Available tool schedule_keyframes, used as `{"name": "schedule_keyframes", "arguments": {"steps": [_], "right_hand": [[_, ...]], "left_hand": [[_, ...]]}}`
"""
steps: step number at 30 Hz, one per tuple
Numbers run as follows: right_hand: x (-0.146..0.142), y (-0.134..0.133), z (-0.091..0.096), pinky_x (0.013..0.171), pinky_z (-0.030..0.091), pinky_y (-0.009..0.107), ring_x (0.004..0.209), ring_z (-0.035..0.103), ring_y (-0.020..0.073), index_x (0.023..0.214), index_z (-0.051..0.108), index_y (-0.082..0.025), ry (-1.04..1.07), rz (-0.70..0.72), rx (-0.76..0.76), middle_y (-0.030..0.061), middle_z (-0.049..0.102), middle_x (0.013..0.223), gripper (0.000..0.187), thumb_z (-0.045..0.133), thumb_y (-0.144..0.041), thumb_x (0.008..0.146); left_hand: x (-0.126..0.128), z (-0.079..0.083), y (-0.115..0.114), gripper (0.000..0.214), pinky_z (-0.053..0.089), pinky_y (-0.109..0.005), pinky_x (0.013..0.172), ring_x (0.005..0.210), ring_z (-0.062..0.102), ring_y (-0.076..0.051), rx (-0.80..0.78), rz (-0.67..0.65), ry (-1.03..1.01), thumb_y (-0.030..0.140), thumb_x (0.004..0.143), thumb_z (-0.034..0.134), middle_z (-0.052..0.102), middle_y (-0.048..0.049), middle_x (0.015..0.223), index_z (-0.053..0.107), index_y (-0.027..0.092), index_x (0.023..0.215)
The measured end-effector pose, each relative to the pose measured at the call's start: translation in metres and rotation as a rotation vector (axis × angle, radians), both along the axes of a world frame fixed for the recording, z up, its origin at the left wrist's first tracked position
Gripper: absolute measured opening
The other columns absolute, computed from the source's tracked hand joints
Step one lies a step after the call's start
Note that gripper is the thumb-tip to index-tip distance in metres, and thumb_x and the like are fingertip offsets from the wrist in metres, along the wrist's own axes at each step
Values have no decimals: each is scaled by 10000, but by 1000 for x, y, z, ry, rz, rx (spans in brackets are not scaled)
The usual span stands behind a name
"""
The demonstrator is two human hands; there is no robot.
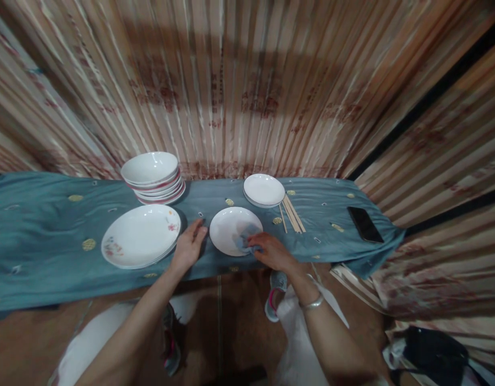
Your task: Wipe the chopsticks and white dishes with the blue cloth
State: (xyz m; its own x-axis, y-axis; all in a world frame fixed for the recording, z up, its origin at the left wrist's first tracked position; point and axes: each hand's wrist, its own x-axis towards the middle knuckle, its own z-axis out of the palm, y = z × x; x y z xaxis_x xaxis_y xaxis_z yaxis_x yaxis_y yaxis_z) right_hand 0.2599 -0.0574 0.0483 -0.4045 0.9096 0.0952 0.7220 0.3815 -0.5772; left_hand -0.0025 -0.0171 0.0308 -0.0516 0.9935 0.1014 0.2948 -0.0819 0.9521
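Observation:
A small white plate (229,228) lies on the blue-grey cloth (50,236) in front of me. My right hand (271,251) presses a small blue-grey rag (243,241) onto the plate's near right part, fingers closed on the rag. Flat on the cloth just left of the plate rests my left hand (189,245), with fingers stretched out and fingertips near the plate's rim. A silver bangle sits on my right wrist.
A large white plate with red flowers (141,236) lies to the left. A stack of bowls (153,177) stands behind it. Another small plate stack (263,190) and wooden chopsticks (291,213) lie at the back right. A black phone (365,224) rests near the cloth's right end. Striped curtain behind.

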Motion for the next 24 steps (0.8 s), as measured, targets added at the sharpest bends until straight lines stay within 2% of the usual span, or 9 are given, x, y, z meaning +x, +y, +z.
{"name": "schedule_keyframes", "arguments": {"steps": [2, 4, 6, 8, 11, 16, 21, 24], "right_hand": [[6, 3, 0, 990, 439, 375, 1099, 603, 204, 951, 701, -180, 16, -76, 46, 78, 686, 1144, 356, 525, -13, 691], [11, 7, 1, 993, 440, 386, 1093, 606, 205, 958, 694, -178, 53, -164, 101, 81, 684, 1145, 346, 515, -24, 706], [14, 10, 3, 992, 443, 391, 1089, 607, 205, 972, 687, -186, 96, -237, 152, 71, 688, 1133, 344, 505, -38, 721], [17, 13, 5, 993, 444, 391, 1091, 606, 202, 982, 681, -199, 138, -289, 181, 56, 692, 1121, 347, 498, -51, 727], [18, 15, 5, 997, 444, 386, 1092, 608, 197, 992, 675, -215, 203, -332, 181, 42, 688, 1133, 350, 496, -70, 729], [21, 22, -4, 976, 464, 391, 1050, 634, 215, 994, 686, -217, 347, -397, 178, 53, 702, 1100, 341, 511, -115, 719], [24, 32, -11, 978, 450, 398, 1041, 628, 227, 893, 714, -226, 635, -501, 141, 38, 713, 1057, 248, 588, -207, 680], [22, 36, -8, 886, 486, 376, 925, 642, 216, 850, 717, -221, 863, -513, 38, 16, 727, 934, 218, 634, -266, 653]], "left_hand": [[6, 6, -4, 500, 365, -484, 1053, 1213, 519, -312, 149, -35, 173, 468, 809, 554, 591, -152, 1285, 602, 167, 1205], [16, 9, -11, 462, 298, -511, 1094, 1293, 439, -309, 295, -141, 314, 433, 838, 529, 533, -153, 1359, 595, 174, 1215], [28, 7, -19, 451, 259, -534, 1107, 1325, 401, -313, 399, -279, 428, 402, 827, 565, 515, -160, 1377, 596, 180, 1217], [40, 3, -26, 437, 160, -582, 1125, 1332, 392, -324, 456, -384, 550, 373, 809, 604, 545, -158, 1349, 607, 190, 1206], [53, 0, -32, 407, 51, -658, 1105, 1325, 399, -345, 440, -505, 702, 278, 789, 627, 579, -158, 1314, 623, 196, 1188], [65, 9, -37, 355, 20, -708, 1070, 1284, 457, -315, 334, -554, 864, 108, 824, 510, 612, -110, 1284, 663, 252, 1110], [70, 16, -38, 349, 68, -665, 1095, 1208, 539, -272, 293, -571, 850, 101, 873, 427, 662, -81, 1215, 680, 254, 1057], [67, 19, -35, 324, 132, -581, 1125, 1173, 570, -250, 293, -547, 763, 149, 887, 420, 688, -89, 1166, 697, 234, 1032]]}}
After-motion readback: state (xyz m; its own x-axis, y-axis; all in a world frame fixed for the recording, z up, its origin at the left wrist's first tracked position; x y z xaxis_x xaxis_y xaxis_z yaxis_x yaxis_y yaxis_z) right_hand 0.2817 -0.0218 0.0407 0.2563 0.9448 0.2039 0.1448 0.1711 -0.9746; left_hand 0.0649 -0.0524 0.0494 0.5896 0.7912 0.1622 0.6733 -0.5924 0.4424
